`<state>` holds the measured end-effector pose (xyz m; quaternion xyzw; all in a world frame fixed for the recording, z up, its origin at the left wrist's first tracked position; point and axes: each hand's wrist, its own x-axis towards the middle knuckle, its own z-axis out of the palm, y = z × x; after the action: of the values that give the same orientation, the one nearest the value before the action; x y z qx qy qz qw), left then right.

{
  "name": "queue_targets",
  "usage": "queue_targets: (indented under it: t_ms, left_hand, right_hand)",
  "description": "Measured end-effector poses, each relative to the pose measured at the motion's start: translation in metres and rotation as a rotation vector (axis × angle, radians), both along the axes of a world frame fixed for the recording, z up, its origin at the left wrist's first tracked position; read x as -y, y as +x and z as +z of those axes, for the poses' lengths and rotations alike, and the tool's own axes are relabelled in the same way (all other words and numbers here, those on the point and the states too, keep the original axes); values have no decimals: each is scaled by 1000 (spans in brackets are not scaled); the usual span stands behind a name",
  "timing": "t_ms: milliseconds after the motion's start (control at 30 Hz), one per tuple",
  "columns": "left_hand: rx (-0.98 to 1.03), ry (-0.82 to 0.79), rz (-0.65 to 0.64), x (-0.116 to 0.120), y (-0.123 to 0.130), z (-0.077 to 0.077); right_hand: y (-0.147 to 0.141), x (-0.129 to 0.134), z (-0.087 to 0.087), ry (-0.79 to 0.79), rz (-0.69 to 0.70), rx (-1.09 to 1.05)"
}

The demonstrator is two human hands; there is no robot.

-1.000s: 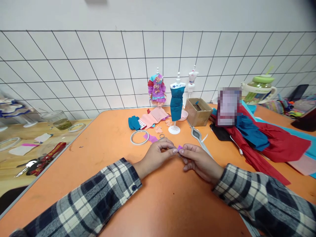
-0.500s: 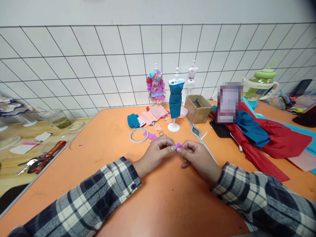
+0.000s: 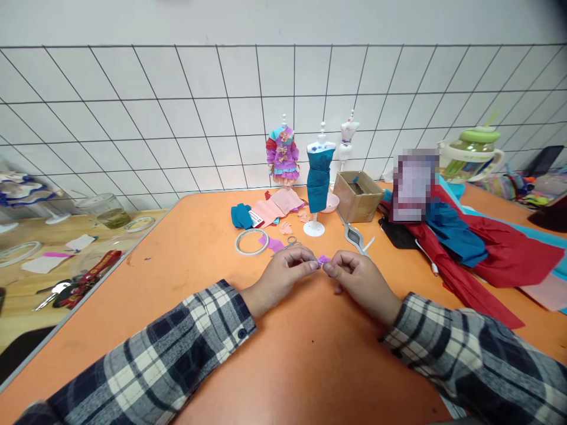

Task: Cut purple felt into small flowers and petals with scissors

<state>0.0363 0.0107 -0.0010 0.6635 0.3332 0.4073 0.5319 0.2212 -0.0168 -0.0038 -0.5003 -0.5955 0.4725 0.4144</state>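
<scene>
Between my two hands is a small piece of purple crepe paper (image 3: pixel 323 260), pinched at both ends. My left hand (image 3: pixel 286 273) grips its left side with thumb and index finger. On the other side, my right hand (image 3: pixel 358 280) pinches the right end the same way. Just beyond the hands lie a pair of scissors (image 3: pixel 291 241), partly hidden by my left hand, and a flat purple scrap (image 3: pixel 275 244). A roll of double-sided tape (image 3: pixel 251 242) rests to the left. Behind stands a small mannequin (image 3: pixel 319 177) wrapped in teal paper.
A mannequin in a purple ruffled dress (image 3: pixel 283 156) and a white one (image 3: pixel 348 139) stand at the back. A cardboard box (image 3: pixel 358 198) sits right of centre. Red paper (image 3: pixel 509 248), a propped phone (image 3: pixel 413 186) and a jug (image 3: pixel 473 154) occupy the right. Keys (image 3: pixel 55 292) lie left.
My hands have drawn slightly apart, and more of the purple paper shows between the fingertips. The whole view has shifted a little.
</scene>
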Motion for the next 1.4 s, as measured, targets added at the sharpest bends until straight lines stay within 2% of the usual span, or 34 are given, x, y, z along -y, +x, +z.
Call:
queue_targets:
  t_ms: [133, 333, 567, 633, 800, 867, 1067, 1167, 1300, 1400]
  left_hand:
    - [-7, 18, 12, -1, 0, 0]
    - [-50, 65, 42, 1, 1, 4]
    - [-55, 66, 10, 2, 1, 6]
    - [-19, 4, -26, 1, 0, 3]
    - [207, -373, -220, -1, -3, -4]
    - [211, -449, -282, -1, -4, -4]
    - [169, -507, -381, -2, -6, 1]
    - [116, -502, -455, -2, -8, 6]
    - [-147, -427, -659, 0, -11, 16]
    - [-248, -395, -719, 3, -10, 22]
  right_hand:
    - [-1, 1, 2, 127, -32, 103]
    - [-1, 2, 3, -6, 25, 9]
    - [-2, 2, 1, -50, 45, -95]
    - [-2, 3, 1, -68, 55, -124]
    - [-2, 5, 2, -117, 124, -173]
    - [-1, 7, 3, -85, 144, -141]
    - [1, 11, 4, 75, 180, -1]
    - [5, 9, 4, 210, 206, 84]
    - [18, 9, 8, 621, 382, 465]
    - [28, 13, 12, 918, 460, 672]
